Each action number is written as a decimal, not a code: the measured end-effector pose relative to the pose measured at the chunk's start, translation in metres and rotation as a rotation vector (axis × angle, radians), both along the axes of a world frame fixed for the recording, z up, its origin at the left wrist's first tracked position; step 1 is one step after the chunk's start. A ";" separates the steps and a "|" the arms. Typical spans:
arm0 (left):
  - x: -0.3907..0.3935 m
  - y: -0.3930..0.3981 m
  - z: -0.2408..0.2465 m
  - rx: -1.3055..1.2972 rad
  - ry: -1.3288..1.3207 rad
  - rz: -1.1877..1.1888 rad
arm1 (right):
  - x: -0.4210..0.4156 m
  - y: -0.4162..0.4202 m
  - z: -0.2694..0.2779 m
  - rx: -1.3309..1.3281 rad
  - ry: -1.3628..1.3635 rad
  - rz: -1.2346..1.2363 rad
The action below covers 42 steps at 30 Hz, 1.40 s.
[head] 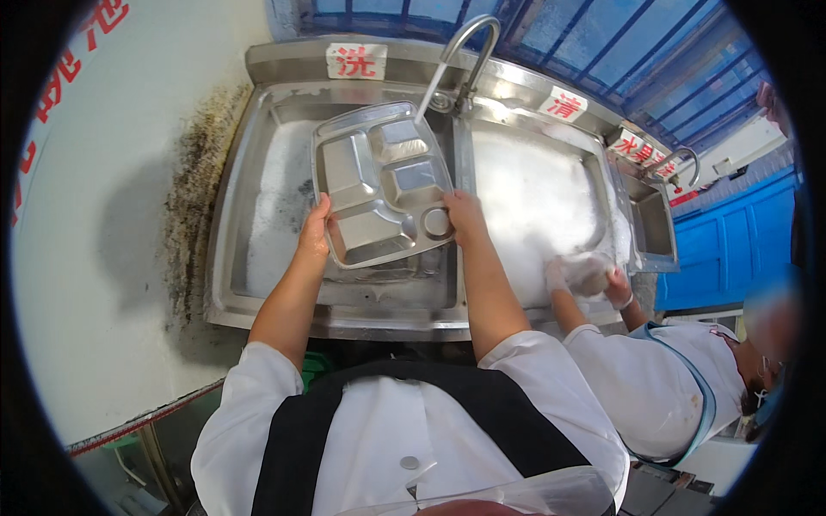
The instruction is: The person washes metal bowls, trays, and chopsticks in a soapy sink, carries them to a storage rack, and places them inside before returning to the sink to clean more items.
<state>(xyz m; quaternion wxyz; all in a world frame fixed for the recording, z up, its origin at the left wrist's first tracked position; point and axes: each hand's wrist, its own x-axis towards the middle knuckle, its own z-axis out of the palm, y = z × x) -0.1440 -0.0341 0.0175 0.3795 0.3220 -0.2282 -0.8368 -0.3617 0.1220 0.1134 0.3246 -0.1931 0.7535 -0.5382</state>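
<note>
A stainless steel compartment tray is held up over the left sink basin, tilted slightly, its hollows facing me. My left hand grips its lower left edge. On the right edge, beside the round cup hollow, my right hand has hold of it. The faucet's spout arches down to the tray's top right corner, and water seems to run there. Under the tray, white suds float on the water, and a metal shape lies partly hidden near the basin's front.
On the right, a co-worker's gloved hands hold a blurred object in the sudsy right basin. Beyond stands a small third sink with its own faucet. A stained wall borders the left side; barred windows are behind.
</note>
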 end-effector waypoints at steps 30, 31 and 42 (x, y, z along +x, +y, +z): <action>0.107 0.062 0.121 -0.290 -0.585 0.606 | 0.124 -0.025 -0.050 -0.420 0.831 0.475; 0.120 0.071 0.122 -0.346 -0.750 0.625 | 0.108 -0.024 -0.086 -0.078 0.995 0.203; 0.158 0.103 0.128 -0.483 -0.499 0.770 | -0.004 -0.048 0.011 -0.005 0.701 0.053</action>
